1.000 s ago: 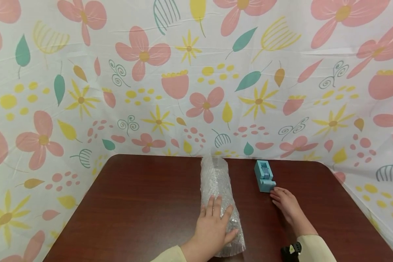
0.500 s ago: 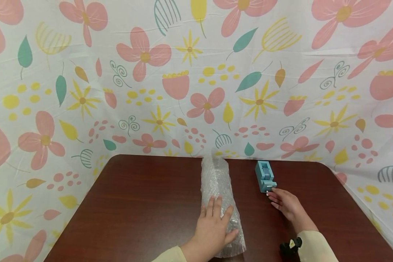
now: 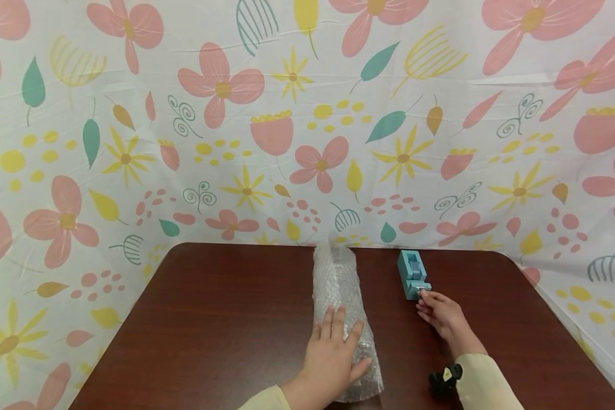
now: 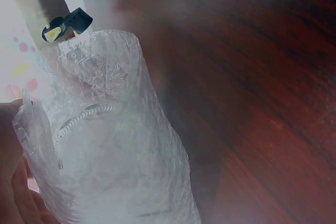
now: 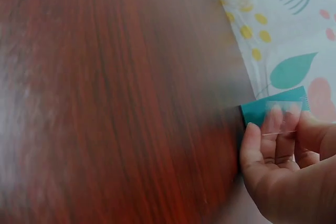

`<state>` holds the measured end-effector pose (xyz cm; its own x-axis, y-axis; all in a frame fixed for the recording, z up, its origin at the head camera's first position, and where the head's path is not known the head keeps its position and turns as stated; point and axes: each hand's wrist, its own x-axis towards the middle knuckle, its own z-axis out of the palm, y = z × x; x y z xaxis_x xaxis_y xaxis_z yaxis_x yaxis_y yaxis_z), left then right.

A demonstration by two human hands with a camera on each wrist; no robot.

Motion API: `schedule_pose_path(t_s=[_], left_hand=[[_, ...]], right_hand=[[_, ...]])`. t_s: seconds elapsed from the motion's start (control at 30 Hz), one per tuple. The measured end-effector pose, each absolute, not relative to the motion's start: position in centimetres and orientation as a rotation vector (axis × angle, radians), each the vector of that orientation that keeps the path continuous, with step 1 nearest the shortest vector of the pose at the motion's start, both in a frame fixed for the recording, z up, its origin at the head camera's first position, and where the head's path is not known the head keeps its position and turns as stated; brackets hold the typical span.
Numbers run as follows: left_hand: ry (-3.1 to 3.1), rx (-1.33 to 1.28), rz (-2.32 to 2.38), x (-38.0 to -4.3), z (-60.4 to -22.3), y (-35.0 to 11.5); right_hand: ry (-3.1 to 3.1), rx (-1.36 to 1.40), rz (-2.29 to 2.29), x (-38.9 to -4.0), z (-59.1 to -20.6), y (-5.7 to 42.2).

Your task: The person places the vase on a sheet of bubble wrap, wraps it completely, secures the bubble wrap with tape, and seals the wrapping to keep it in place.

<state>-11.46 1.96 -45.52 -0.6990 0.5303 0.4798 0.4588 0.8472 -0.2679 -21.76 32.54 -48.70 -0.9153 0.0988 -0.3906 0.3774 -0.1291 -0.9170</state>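
Observation:
A long bundle of clear bubble wrap (image 3: 336,279) lies lengthwise on the table, its contents hard to make out. My left hand (image 3: 329,361) rests on its near part with the fingers straight and spread. To the right stands a light blue tape dispenser (image 3: 409,272) with a tape roll in it. My right hand (image 3: 445,318) is at the dispenser's near end. In the right wrist view, thumb and fingers pinch the edge of a short strip of clear tape (image 5: 282,117) in front of the dispenser (image 5: 253,113). Whether the strip is still attached I cannot tell.
The dark brown wooden table (image 3: 225,313) has rounded far corners. A white cloth with flowers and leaves (image 3: 297,125) hangs behind it and along both sides. A small black device (image 3: 445,380) is strapped at the right wrist.
My right hand went from touching the dispenser's near end to pinching tape there, dipping slightly toward me, then shifting a little back up and left. The left hand and bubble wrap stayed put.

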Motion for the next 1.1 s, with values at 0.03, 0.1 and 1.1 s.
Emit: schedule_pose_path(t_s=[0.03, 0.1, 1.1], left_hand=[[-2.460, -0.721, 0.174, -11.47, -45.53, 1.95], [-2.453, -0.722, 0.176, -11.49, -45.54, 1.93], [-2.503, -0.735, 0.237, -11.35, -45.19, 2.61]], right_hand=[[1.913, 0.547, -2.178, -21.84, -48.77, 32.48], [1.883, 0.560, -2.203, -22.00, -48.88, 32.41], [1.962, 0.568, -2.123, -22.08, -49.10, 32.21]])
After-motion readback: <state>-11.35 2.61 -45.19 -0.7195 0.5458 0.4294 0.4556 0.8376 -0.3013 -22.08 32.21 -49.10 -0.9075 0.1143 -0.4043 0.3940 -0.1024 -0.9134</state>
